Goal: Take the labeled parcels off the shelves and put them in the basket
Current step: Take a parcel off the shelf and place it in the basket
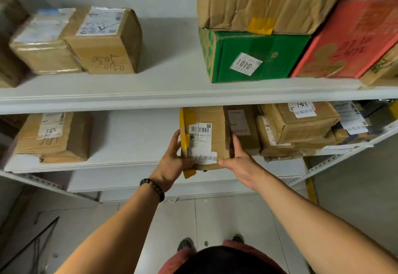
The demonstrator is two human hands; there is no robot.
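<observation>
A barcode-labelled parcel [204, 138], below the green box [269, 58] marked "0401", is gripped on both sides by left hand [172, 162] and right hand [241, 162].

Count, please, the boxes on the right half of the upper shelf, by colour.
Brown: 2, the large box on top and the edge box
Green: 1, the green box
Red: 1, the red box
Total: 4

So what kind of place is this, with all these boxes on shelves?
Likely a parcel storeroom or pickup depot: white metal shelves hold taped, labelled cardboard boxes; a brown box has 0505 handwritten, a green box is stickered 0401, and a barcode-labelled parcel is held at the lower shelf's edge.
</observation>
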